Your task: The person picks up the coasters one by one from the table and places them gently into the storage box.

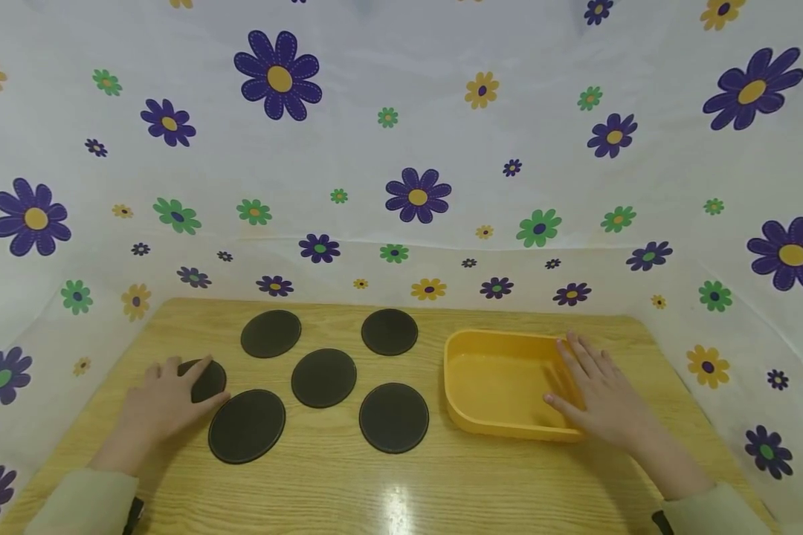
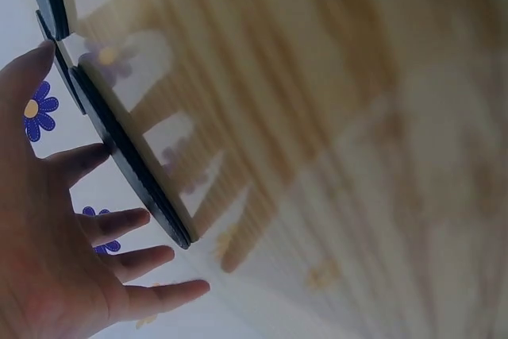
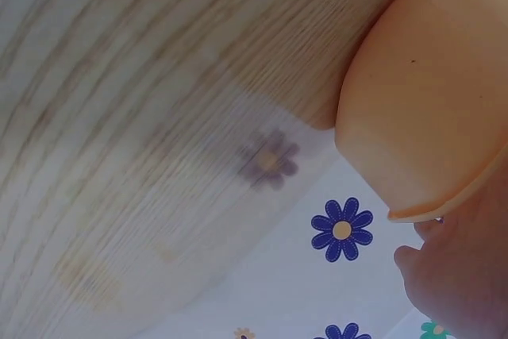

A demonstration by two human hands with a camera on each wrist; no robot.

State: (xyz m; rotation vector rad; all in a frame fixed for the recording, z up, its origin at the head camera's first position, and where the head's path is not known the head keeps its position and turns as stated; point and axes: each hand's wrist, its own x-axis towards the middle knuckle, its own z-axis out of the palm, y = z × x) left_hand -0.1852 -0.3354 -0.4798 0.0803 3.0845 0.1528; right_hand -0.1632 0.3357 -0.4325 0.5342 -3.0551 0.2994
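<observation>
Several flat black round discs lie on the wooden table, looking like coasters. My left hand point(image 1: 163, 401) is at the leftmost disc point(image 1: 209, 380), its fingers spread and partly covering it. In the left wrist view an index fingertip meets or nearly meets the edge of a disc point(image 2: 135, 156). The thumb reaches toward the larger-looking front-left disc point(image 1: 246, 427). At the right end of a yellow rectangular tray point(image 1: 495, 386), my right hand point(image 1: 602, 390) lies over the rim with fairly straight fingers. The right wrist view shows the tray's outer wall point(image 3: 429, 93), with most fingers hidden.
Other discs lie at the back left point(image 1: 271, 334), middle point(image 1: 324, 378), back centre point(image 1: 389, 332) and front centre point(image 1: 393, 417). White flower-printed cloth point(image 1: 348, 156) walls the back and both sides of the table point(image 1: 321, 490).
</observation>
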